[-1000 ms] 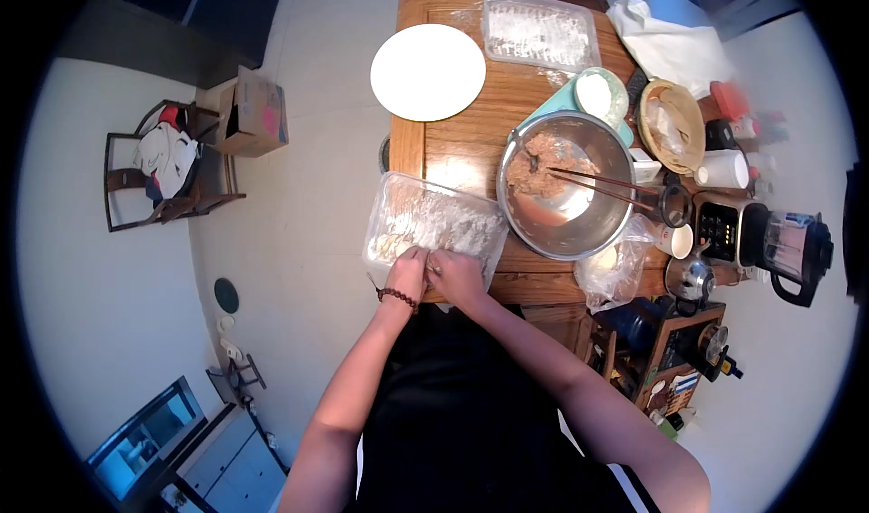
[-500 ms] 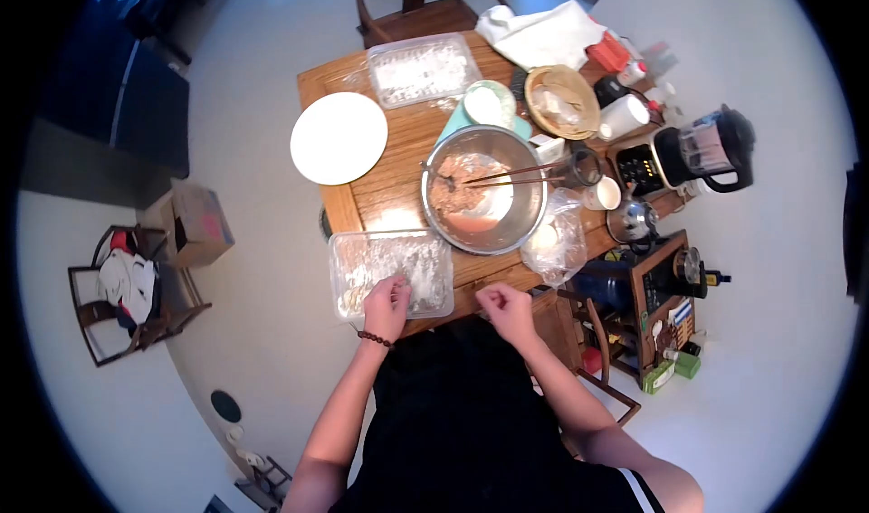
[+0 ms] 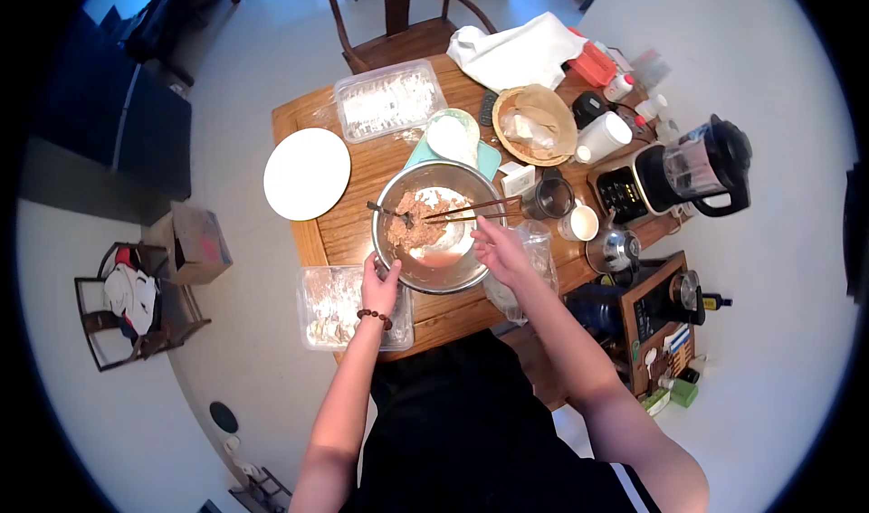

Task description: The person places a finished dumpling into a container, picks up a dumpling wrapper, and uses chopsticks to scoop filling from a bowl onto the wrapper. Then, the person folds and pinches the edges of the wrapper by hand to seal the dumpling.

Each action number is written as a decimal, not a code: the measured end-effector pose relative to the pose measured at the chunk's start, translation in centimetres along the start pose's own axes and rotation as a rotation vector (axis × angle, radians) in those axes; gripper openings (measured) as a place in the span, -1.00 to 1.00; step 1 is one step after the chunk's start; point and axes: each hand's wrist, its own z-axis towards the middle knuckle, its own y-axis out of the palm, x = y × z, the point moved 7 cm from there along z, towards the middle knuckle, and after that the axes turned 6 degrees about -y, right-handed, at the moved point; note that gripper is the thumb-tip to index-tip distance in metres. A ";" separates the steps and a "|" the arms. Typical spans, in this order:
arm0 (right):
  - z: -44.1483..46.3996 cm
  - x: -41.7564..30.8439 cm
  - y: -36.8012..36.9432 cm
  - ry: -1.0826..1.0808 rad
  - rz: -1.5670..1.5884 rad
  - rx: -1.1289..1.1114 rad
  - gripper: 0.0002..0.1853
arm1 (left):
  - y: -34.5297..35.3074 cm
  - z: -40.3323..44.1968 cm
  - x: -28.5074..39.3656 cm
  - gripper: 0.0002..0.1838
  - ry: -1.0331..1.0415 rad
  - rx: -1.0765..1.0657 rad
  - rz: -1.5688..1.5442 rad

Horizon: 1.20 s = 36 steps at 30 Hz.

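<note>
Grip of the left hand (image 3: 380, 289) is closed on the lower-left rim of the steel bowl (image 3: 457, 273), the thumb showing at the rim and the other fingers partly hidden. Grip of the right hand (image 3: 503, 258) is at the bowl's right side, fingers bent, the fingertips just below the chopsticks (image 3: 471, 208); whether they pinch the chopsticks, touch the rim or are free cannot be told. The bowl stands on the wooden counter (image 3: 348, 223) at the centre of the frame, between the two hands. Inside it, pinkish minced filling (image 3: 412, 228) lies mostly to the left, up and inward from the left hand and to the left of the right hand. The chopsticks lean from the filling over the right rim; a dark utensil (image 3: 387, 210) sticks out over the left rim. A beaded bracelet (image 3: 374, 317) is on the left wrist. Beneath the left forearm, at lower left of the counter, lies a clear tray (image 3: 398, 339) with white powder. A transparent bag (image 3: 534, 260) lies beside the right hand and is partly covered by the forearm. Noted further: a white plate (image 3: 307, 175) at left, a wicker basket (image 3: 503, 137) above the bowl to the right, and a blender (image 3: 692, 167) at far right.
</note>
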 end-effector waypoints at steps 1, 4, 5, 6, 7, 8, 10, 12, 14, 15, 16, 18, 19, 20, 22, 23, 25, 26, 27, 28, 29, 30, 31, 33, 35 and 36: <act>0.6 0.6 0.6 0.019 -0.007 -0.011 -0.61 | -0.1 -0.1 0.3 -0.36 -0.011 0.020 -0.001; 2.3 1.2 2.0 -0.029 0.157 0.033 -0.67 | -1.1 0.9 3.7 -0.29 0.148 0.125 0.042; 3.1 1.7 1.6 -0.018 0.152 0.022 -0.67 | -1.1 1.1 5.5 -0.29 0.145 0.140 0.042; 4.0 1.7 1.5 -0.059 0.186 -0.029 -0.63 | -1.0 1.1 7.6 -0.29 0.182 0.161 0.104; 4.6 1.6 1.7 -0.098 0.220 -0.079 -0.58 | -0.9 1.6 9.3 -0.27 0.216 0.180 0.167; 4.7 1.6 1.7 -0.132 0.195 -0.012 -0.66 | -1.0 2.7 9.4 -0.28 0.187 0.192 0.255; 4.7 1.1 1.6 -0.173 0.035 0.009 -0.78 | -1.2 4.3 8.5 -0.33 0.125 0.136 0.287; 3.8 -1.0 2.2 -0.362 -0.315 0.084 -0.82 | -1.3 5.9 5.8 -0.45 0.142 0.093 0.324; 3.0 -3.0 3.4 -0.664 -0.522 -0.025 -0.79 | -1.6 5.0 4.5 -0.50 0.078 0.088 0.326; 1.6 -4.1 4.7 -0.965 -0.726 -0.135 -0.76 | -1.8 4.6 3.5 -0.55 0.012 0.078 0.327; 1.0 -4.1 5.5 -0.779 -0.646 -0.206 -0.78 | -1.2 3.2 4.0 -0.64 -0.129 0.006 0.203; 1.1 -4.6 5.5 -0.838 -0.701 -0.231 -0.79 | -0.7 1.6 5.6 -0.66 -0.161 0.025 0.163; 0.8 -5.0 5.6 -0.903 -0.761 -0.250 -0.79 | -0.6 1.1 5.5 -0.68 -0.190 0.036 0.119; 0.0 -6.0 6.2 -0.938 -0.769 -0.263 -0.80 | -0.9 2.1 4.7 -0.67 -0.076 0.069 0.259; -0.6 -6.9 6.2 -0.940 -0.749 -0.266 -0.81 | -0.6 2.9 3.2 -0.67 0.009 0.076 0.250; -1.0 -7.3 6.3 -0.946 -0.727 -0.266 -0.83 | -0.5 2.9 3.6 -0.67 0.099 0.082 0.242; -1.4 -7.1 5.8 -0.883 -0.742 -0.274 -0.87 | -0.2 2.3 4.8 -0.67 0.192 0.147 0.289; -1.4 -6.2 5.9 -0.857 -0.761 -0.372 -0.88 | -0.3 1.5 6.0 -0.68 0.157 0.178 0.357; -1.3 -5.5 6.0 -0.830 -0.778 -0.470 -0.89 | -0.3 1.2 6.6 -0.70 0.121 0.210 0.425; -2.1 -5.4 6.8 -0.904 -0.878 -0.537 -0.92 | -0.1 1.1 6.4 -0.70 0.120 0.210 0.423; -2.1 -5.0 7.0 -0.903 -0.879 -0.537 -0.92 | -0.1 0.9 6.2 -0.71 0.124 0.234 0.412; -2.4 -4.3 7.5 -0.917 -0.860 -0.600 -0.92 | -0.2 0.8 5.9 -0.72 0.129 0.258 0.399; -3.0 -3.8 8.2 -0.929 -0.842 -0.661 -0.92 | 0.0 0.6 5.9 -0.72 0.126 0.255 0.397; -3.7 -3.2 8.8 -0.819 -0.862 -0.689 -0.96 | 0.0 0.1 5.9 -0.72 0.134 0.256 0.315; -3.9 -2.1 9.2 -0.841 -1.034 -0.786 -0.95 | -0.1 0.0 5.8 -0.73 0.161 0.251 0.317; -3.5 -1.6 8.8 -0.871 -1.048 -0.794 -0.93 | -0.1 -0.1 5.8 -0.73 0.187 0.245 0.321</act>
